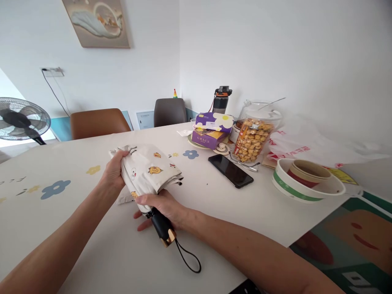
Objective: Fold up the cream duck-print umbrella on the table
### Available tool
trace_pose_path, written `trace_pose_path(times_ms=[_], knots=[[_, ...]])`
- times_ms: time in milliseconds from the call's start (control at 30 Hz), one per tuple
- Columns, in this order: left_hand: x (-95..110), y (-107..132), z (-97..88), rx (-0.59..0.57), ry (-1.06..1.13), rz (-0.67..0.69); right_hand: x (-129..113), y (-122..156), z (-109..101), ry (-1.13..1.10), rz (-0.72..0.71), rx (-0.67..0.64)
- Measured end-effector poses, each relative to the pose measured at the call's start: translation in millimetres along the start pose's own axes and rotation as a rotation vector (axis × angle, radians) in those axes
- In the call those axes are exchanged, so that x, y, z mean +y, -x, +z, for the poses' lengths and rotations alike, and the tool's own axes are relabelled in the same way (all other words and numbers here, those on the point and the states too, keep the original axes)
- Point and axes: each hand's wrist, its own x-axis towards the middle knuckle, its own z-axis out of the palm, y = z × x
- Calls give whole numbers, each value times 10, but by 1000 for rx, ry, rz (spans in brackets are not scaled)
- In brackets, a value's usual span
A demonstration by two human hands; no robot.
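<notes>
A folded white umbrella printed with yellow ducks is held between my two hands over the table. Its black handle has a gold end and a black wrist loop, and points toward me. My left hand grips the fabric at the far left side, with the thumb on top. Near the base of the canopy, just above the handle, my right hand supports the umbrella from beneath, thumb across the cloth. The fabric is loosely gathered, its edges fanning out to the right.
On the white table lie a black phone and glasses. Behind stand purple boxes, a snack jar and a bottle. Paper bowls and a plastic bag occupy the right. Chairs stand beyond.
</notes>
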Motion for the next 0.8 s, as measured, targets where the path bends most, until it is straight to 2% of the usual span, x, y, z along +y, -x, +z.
trace_pose_path(times_ms=[67,133,267,333,433,500,700,800], knots=[[-26,22,2,-70,3,-37,1,9,16,-63,10,-87],[-106,13,-15,-119,-3,-90,18,11,25,-60,79,-114],[-295,-92,-111,-135,-149,-159,34,-10,23,-34,158,77],[-329,-136,-156,-62,-346,-70,17,-24,16,-78,182,130],[-283,-109,-157,115,-678,252,-9,-45,-5,-119,220,138],[-226,-21,-105,134,-821,429,-9,-63,-26,-134,223,124],[-208,246,191,-124,-1033,632,46,-134,-85,-193,210,64],[-276,191,373,-400,-1123,624,66,-151,-96,-208,206,60]])
